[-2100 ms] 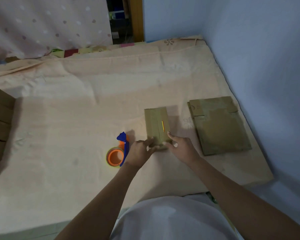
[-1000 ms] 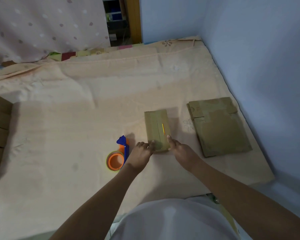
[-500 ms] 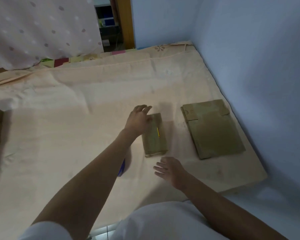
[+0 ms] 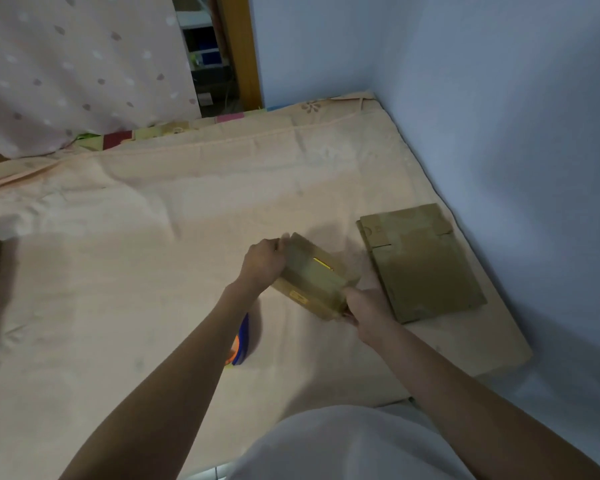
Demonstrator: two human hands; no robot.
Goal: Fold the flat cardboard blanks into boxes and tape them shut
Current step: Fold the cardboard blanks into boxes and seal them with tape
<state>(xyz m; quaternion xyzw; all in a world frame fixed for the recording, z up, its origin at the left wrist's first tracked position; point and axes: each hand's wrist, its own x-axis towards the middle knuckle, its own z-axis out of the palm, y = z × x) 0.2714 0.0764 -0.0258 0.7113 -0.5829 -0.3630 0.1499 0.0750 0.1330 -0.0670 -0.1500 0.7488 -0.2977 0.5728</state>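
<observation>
Gripping the tilted box (image 4: 309, 280), both hands: left (image 4: 262, 263), right (image 4: 366, 304).

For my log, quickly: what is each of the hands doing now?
Left hand: grips the far end of the small brown cardboard box.
Right hand: grips its near end.

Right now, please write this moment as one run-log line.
left hand: grips box far end | right hand: grips near end | cardboard box: tilted | flat blanks: right

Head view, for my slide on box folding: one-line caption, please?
Both hands, left and right, hold a small cardboard box over the bedsheet, flat blanks beside.
</observation>
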